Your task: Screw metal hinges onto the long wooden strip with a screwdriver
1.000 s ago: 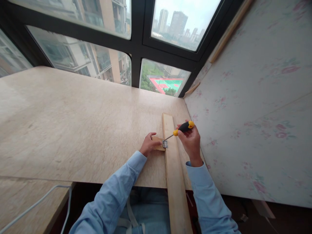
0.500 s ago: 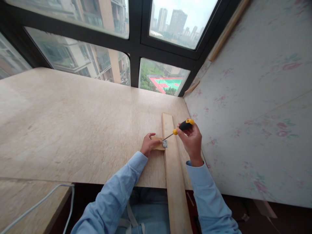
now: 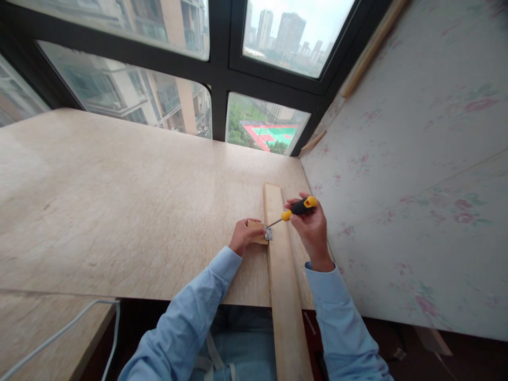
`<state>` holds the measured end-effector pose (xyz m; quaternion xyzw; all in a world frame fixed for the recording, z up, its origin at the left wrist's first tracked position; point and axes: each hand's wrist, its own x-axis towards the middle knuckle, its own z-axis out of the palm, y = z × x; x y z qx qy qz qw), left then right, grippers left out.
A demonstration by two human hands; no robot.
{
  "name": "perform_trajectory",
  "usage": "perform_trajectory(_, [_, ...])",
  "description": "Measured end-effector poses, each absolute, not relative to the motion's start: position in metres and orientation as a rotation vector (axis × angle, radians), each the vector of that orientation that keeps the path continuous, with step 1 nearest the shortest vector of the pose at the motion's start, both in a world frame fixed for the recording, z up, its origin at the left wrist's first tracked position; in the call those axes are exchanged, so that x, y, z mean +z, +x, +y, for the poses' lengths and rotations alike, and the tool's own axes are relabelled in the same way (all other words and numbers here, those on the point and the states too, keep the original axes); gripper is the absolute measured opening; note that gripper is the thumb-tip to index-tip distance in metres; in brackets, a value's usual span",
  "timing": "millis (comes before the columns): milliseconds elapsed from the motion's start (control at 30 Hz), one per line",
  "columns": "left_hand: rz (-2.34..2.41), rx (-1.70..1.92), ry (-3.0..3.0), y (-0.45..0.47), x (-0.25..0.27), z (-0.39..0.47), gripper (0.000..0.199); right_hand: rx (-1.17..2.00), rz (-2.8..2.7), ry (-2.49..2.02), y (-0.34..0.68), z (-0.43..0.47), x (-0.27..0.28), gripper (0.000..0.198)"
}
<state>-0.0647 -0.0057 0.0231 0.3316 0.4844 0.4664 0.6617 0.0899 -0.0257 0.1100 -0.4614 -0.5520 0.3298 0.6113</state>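
Observation:
A long wooden board [image 3: 283,280] lies on the stone sill and sticks out past its front edge. Against its left side sits a short wood block [image 3: 257,239], and a small metal hinge [image 3: 269,234] spans the joint between them. My left hand [image 3: 243,235] grips the block, its thumb reaching to the hinge. In my right hand [image 3: 311,227] is a screwdriver [image 3: 302,206] with a black and yellow handle, held at a slant. Its tip meets the hinge's upper left part; any screw there is too small to make out.
The beige stone sill [image 3: 138,201] stretches left under the dark window frame [image 3: 220,74]. A flower-papered wall [image 3: 416,201] rises close on the right. A white cable [image 3: 71,328] runs over a lower ledge at the front left.
The fingers of my left hand have closed in around the block. My right hand's fingers have shifted on the screwdriver handle, while its tip stays at the hinge.

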Motion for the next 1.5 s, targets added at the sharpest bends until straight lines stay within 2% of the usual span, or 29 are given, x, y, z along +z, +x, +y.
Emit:
perform_trajectory(100, [1.087,1.066,0.783,-0.065,0.023,-0.006,0.043,0.682,-1.267,-1.173,0.095,-0.024,0.109,0.047])
perform_trajectory(267, [1.147,1.076,0.800,-0.064,0.023,-0.007,0.043,0.499,-1.261,-1.393,0.101,-0.024,0.107,0.057])
perform_trajectory(500, [1.154,1.092,0.781,-0.063,0.019,-0.006,0.044,0.670,-1.227,-1.141,0.097,-0.023,0.105,0.066])
perform_trajectory(633, [1.142,1.100,0.783,-0.063,0.016,-0.006,0.044,0.584,-1.294,-1.317,0.100,-0.023,0.106,0.073])
perform_trajectory(800, [1.160,1.108,0.794,-0.063,0.014,-0.005,0.046,0.565,-1.247,-1.348,0.101,-0.026,0.105,0.065])
perform_trajectory(967, [1.154,1.115,0.791,-0.063,0.014,-0.006,0.046,0.711,-1.304,-1.154,0.097,-0.028,0.104,0.069])
perform_trajectory(1167, [1.154,1.124,0.784,-0.063,0.015,-0.006,0.045,0.483,-1.305,-1.471,0.096,-0.027,0.111,0.074])
perform_trajectory(1400, [1.177,1.122,0.805,-0.063,0.012,-0.005,0.043,0.696,-1.314,-1.150,0.095,-0.026,0.107,0.076])
perform_trajectory(1500, [1.157,1.128,0.795,-0.063,0.011,-0.005,0.044,0.569,-1.341,-1.328,0.096,-0.025,0.106,0.079])
